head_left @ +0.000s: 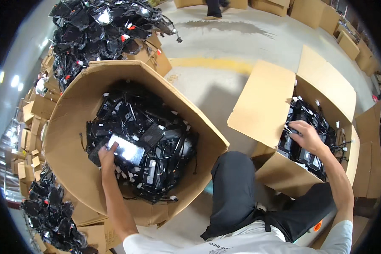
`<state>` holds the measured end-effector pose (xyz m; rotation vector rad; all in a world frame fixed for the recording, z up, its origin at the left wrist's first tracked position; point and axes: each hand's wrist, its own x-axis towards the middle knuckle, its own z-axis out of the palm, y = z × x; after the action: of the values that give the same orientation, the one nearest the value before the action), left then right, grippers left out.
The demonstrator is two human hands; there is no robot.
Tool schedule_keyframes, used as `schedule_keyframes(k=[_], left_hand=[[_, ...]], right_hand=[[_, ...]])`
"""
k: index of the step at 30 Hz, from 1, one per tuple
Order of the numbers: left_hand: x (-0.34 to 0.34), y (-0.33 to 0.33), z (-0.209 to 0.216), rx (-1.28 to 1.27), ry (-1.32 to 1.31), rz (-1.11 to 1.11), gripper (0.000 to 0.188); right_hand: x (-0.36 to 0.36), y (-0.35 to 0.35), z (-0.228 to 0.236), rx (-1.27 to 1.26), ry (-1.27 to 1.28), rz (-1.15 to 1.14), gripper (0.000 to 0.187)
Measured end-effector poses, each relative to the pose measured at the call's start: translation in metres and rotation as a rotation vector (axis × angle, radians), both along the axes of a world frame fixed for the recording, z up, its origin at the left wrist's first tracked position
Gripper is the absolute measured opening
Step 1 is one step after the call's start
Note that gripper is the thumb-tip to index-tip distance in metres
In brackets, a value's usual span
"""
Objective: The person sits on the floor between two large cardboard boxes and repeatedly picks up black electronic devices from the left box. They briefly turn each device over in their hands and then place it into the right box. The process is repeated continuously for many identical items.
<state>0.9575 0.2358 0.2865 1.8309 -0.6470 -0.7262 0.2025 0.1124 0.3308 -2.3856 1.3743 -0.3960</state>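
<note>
My left hand is inside the large cardboard box on the left, closed on the edge of a shiny, silvery rectangular panel. The thumb lies over its near left corner. Below the panel is a heap of black electronic modules with thin cables and small white plugs. My right hand reaches into the smaller carton on the right, fingers curled in toward the thumb at the left side of its black modules. A small white plug shows by those fingertips; what they grip is too small to make out.
The large box and the smaller carton, flaps raised, stand on either side of my knees. Piles of black parts with wires rise behind and at lower left. Another person's shoe is on the far floor.
</note>
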Motion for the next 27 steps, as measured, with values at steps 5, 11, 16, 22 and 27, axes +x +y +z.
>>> schedule_keyframes(k=[5,11,16,22,27], left_hand=[[-0.021,0.05,0.078,-0.206,0.052,0.094,0.031],[-0.085,0.06,0.174,-0.519,0.228,-0.049,0.029],[-0.134,0.065,0.207,-0.567,0.337,-0.137,0.032],[-0.207,0.051,0.189,-0.628,0.432,-0.383,0.049],[-0.221,0.047,0.143,-0.642,0.626,-0.325,0.055]], right_hand=[[0.12,0.011,0.052,0.0,-0.159,0.329,0.038],[0.263,0.038,0.056,0.252,-0.457,0.447,0.067],[0.333,0.101,0.056,1.625,-1.097,0.278,0.093],[0.343,0.127,0.066,1.46,-1.597,-0.002,0.034],[0.313,0.068,0.08,0.755,-1.631,-0.34,0.036]])
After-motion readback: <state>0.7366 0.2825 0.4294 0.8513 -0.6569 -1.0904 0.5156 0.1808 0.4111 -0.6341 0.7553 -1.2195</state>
